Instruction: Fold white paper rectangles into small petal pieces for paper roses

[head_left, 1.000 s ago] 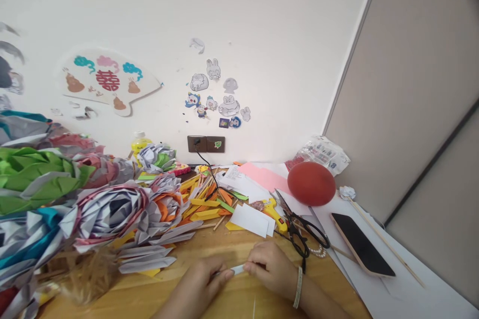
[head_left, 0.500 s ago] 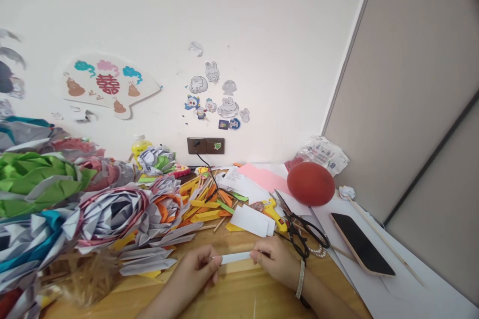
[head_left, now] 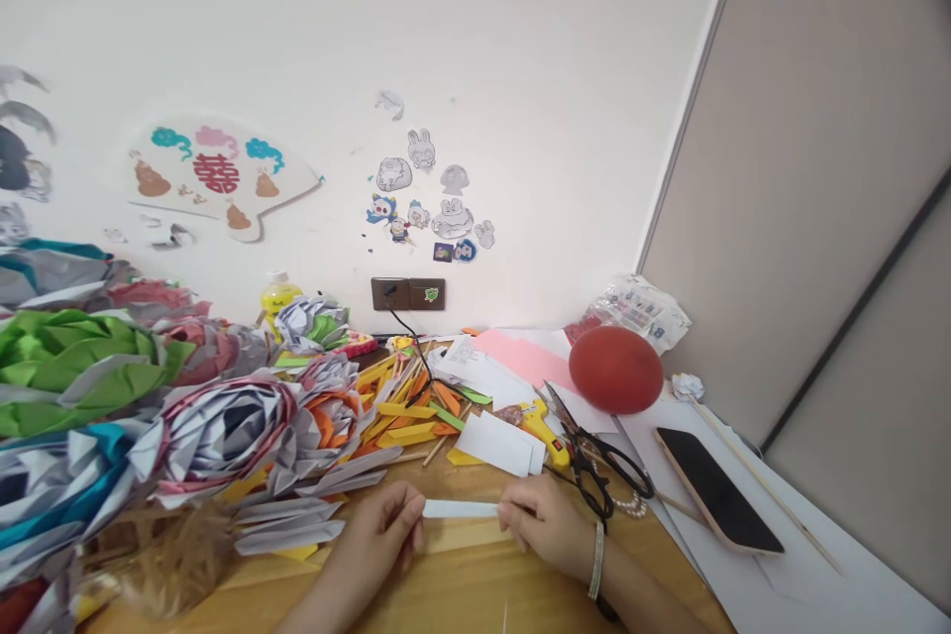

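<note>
A narrow folded strip of white paper (head_left: 461,509) is stretched level between my two hands, just above the wooden table (head_left: 446,594). My left hand (head_left: 386,530) pinches its left end between thumb and fingers. At the other end, my right hand (head_left: 546,520) grips the strip in the same way; a bracelet (head_left: 596,560) circles that wrist. Beyond the strip lie a few white paper rectangles (head_left: 494,444). Several folded grey-white paper pieces (head_left: 293,527) lie to the left of my left hand.
Large folded-paper flowers (head_left: 223,426) crowd the left side. Behind sit yellow and orange folded pieces (head_left: 405,421). To the right are a yellow glue gun (head_left: 546,431), black-handled scissors (head_left: 594,466), a red balloon (head_left: 616,369) and a phone (head_left: 719,490).
My left hand has shifted slightly left along the strip, so more of the white paper shows between my hands. The right hand has barely moved.
</note>
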